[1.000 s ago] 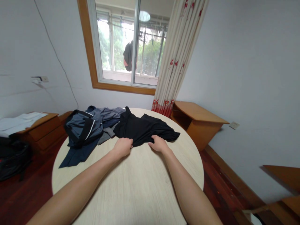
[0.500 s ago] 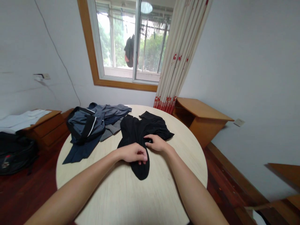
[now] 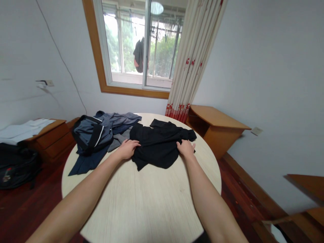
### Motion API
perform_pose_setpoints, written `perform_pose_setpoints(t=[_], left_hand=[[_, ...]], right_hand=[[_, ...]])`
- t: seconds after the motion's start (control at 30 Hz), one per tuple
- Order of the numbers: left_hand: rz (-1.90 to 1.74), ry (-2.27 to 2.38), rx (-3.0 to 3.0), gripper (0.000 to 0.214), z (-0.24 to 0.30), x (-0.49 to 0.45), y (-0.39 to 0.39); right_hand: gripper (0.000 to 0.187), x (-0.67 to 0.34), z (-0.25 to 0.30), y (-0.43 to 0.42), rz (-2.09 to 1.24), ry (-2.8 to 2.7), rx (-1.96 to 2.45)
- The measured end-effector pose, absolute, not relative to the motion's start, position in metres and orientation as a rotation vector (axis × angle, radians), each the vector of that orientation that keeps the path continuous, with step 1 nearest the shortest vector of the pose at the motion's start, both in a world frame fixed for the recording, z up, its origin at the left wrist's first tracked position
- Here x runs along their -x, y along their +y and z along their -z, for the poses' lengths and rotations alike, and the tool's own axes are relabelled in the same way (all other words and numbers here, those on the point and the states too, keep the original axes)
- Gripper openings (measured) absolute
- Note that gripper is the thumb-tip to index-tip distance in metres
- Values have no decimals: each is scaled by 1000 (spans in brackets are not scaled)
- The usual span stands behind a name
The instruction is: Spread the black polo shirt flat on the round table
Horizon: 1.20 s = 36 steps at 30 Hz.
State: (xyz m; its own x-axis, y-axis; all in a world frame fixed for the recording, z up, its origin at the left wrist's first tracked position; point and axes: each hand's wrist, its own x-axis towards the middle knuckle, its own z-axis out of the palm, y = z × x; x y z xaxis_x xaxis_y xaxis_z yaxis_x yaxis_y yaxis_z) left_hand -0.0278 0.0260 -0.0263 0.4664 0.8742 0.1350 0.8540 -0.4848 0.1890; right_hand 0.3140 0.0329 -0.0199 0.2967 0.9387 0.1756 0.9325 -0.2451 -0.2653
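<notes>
A black shirt [image 3: 158,145] lies spread across the round table, its lower edge curved toward me. My left hand [image 3: 128,149] grips its left edge, with the fingertips over the cloth. At the right side of the shirt, my right hand [image 3: 186,148] pinches the fabric; part of its fingers is hidden, and one finger sticks out to the right. A cuff-like end of dark cloth reaches past the right hand toward the back right.
The pale round table [image 3: 141,202] carries a heap of grey and navy clothes [image 3: 101,131] at its left. Behind stand a window and a patterned curtain [image 3: 192,64]. A wooden desk [image 3: 220,118] is at the right, a drawer cabinet [image 3: 54,138] and black backpack [image 3: 17,165] at the left.
Both hands have moved apart and farther from me, left hand leftward and right hand rightward. The shirt part that hung toward me as a narrow flap is now spread wide.
</notes>
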Motion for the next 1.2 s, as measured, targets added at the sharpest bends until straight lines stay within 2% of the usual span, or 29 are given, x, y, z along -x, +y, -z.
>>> perform_pose_setpoints(t=[0.1, 0.33, 0.57, 0.63, 0.73, 0.9, 1.0, 1.07, 1.13, 1.2], left_hand=[[-321, 1531, -2657, 50, 19, 26, 23], [-205, 1614, -2692, 34, 2, 13, 10], [219, 1576, -2674, 28, -33, -19, -37], [317, 1404, -2635, 21, -39, -26, -51], [519, 877, -2385, 14, -28, -40, -70], [807, 96, -1582, 19, 9, -70, -98], [719, -128, -1329, 47, 1, -70, -98], [540, -100, -1359, 64, -13, -60, -87], [235, 38, -1485, 67, -23, -45, -66], [-88, 286, -1662, 61, -23, -27, -41]], right_hand=[[46, -317, 24, 36, -48, -1682, 2261], [70, -298, 21, 29, -218, -1628, 2283], [80, -280, 17, 22, -425, -1645, 2320], [79, -278, 18, 22, -411, -1698, 2312], [73, -277, 20, 23, -355, -1849, 2220], [57, -274, 22, 24, -402, -2226, 1694], [49, -269, 25, 25, -582, -2272, 1350], [44, -267, 28, 27, -639, -2249, 1264], [43, -269, 31, 31, -600, -2197, 1304], [45, -275, 33, 35, -508, -2109, 1428]])
